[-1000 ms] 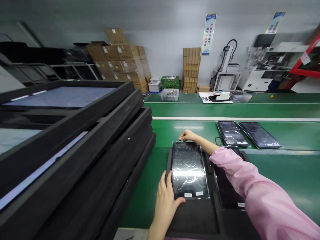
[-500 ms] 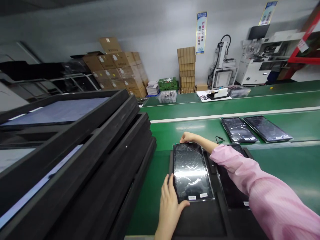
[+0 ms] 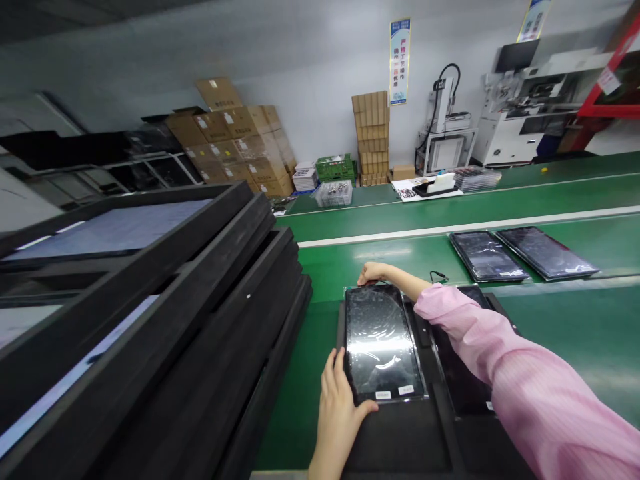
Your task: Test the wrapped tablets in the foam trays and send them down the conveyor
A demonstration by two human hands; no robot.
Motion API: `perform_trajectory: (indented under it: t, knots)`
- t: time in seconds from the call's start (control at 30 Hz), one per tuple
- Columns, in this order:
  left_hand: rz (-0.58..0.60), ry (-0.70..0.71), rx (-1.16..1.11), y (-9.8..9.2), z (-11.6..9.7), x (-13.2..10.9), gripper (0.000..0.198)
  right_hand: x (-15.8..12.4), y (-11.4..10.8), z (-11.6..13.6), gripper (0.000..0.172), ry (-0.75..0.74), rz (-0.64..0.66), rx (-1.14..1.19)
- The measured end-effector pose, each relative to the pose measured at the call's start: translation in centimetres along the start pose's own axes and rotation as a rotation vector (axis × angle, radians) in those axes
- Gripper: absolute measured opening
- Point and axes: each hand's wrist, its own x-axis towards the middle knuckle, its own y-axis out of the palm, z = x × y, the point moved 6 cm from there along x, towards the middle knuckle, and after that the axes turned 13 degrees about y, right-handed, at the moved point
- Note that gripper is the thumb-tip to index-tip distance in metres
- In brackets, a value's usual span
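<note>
A film-covered black tablet-like panel (image 3: 383,340) with two small white labels lies in a black foam tray (image 3: 410,433). My left hand (image 3: 339,407) rests at its lower left corner, fingers spread along the edge and thumb near the bottom edge. At the panel's top left corner is my right hand (image 3: 373,273), its fingers curled together; what they pinch is too small to make out. A second dark panel (image 3: 463,373) lies in the tray's right half, partly hidden under my pink right sleeve (image 3: 520,367). A short black cable (image 3: 439,276) shows beyond the tray.
Stacked black foam trays (image 3: 200,347) holding panels rise on the left. Two wrapped panels (image 3: 487,255) (image 3: 547,252) lie on the green conveyor (image 3: 565,307) at the right. Farther back are a clear bin (image 3: 334,193), a green crate (image 3: 335,168) and cardboard boxes (image 3: 250,143).
The two wrapped panels on the conveyor have shifted slightly right in view. Both my hands keep nearly the same places at the panel.
</note>
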Motion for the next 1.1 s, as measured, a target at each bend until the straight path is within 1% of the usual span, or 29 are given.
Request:
perform_trajectory:
  t: [0.13, 0.23, 0.4, 0.5, 0.57, 0.63, 0.7, 0.73, 0.8, 0.87, 0.9, 0.93, 0.97, 1.03, 1.1]
  knots:
    - [0.014, 0.01, 0.024, -0.2, -0.2, 0.1, 0.118, 0.2, -0.2, 0.4, 0.029, 0.002, -0.003, -0.037]
    - [0.027, -0.012, 0.041, -0.3, -0.1, 0.2, 0.118, -0.1, -0.3, 0.6, 0.029, -0.013, -0.007, -0.061]
    - [0.118, -0.029, 0.052, 0.1, 0.4, -0.1, 0.117, -1.8, -0.4, 0.9, 0.028, -0.069, -0.045, -0.08]
    - [0.182, -0.044, 0.097, 0.1, 1.0, -0.1, 0.117, -3.5, -1.0, 0.5, 0.031, -0.09, -0.141, -0.08]
    - [0.279, -0.027, 0.115, 0.0, 1.1, 1.1, 0.116, -5.2, -2.2, -0.9, 0.041, -0.071, -0.273, -0.079]
    - [0.398, 0.035, 0.11, -0.1, 0.5, 3.7, 0.107, -7.6, -3.9, -3.5, 0.054, -0.039, -0.436, -0.082]
    - [0.489, 0.156, 0.094, -0.2, -1.3, 7.7, 0.087, -10.7, -5.3, -7.6, 0.059, -0.009, -0.586, -0.086]
    - [0.522, 0.231, 0.086, 0.0, -2.5, 9.9, 0.08, -12.3, -5.7, -10.1, 0.057, 0.009, -0.647, -0.086]
    - [0.546, 0.333, 0.139, 0.6, -5.0, 14.3, 0.074, -15.2, -5.9, -15.8, 0.056, 0.073, -0.765, -0.074]
    - [0.552, 0.423, 0.221, 1.7, -7.3, 17.5, 0.065, -17.7, -5.3, -21.5, 0.063, 0.164, -0.895, -0.043]
    - [0.552, 0.446, 0.235, 2.3, -8.2, 18.6, 0.061, -18.8, -4.9, -24.0, 0.064, 0.181, -1.005, 0.021]
    - [0.55, 0.465, 0.239, 2.8, -8.9, 19.3, 0.058, -19.7, -4.3, -26.1, 0.062, 0.175, -1.088, 0.101]
    - [0.548, 0.475, 0.23, 3.2, -9.4, 19.8, 0.055, -20.2, -3.6, -27.7, 0.058, 0.149, -1.135, 0.158]
    - [0.546, 0.489, 0.219, 3.7, -9.9, 20.0, 0.051, -20.4, -2.5, -29.6, 0.05, 0.113, -1.168, 0.199]
    - [0.539, 0.505, 0.23, 3.9, -9.8, 20.0, 0.049, -20.1, -2.1, -30.3, 0.047, 0.104, -1.164, 0.193]
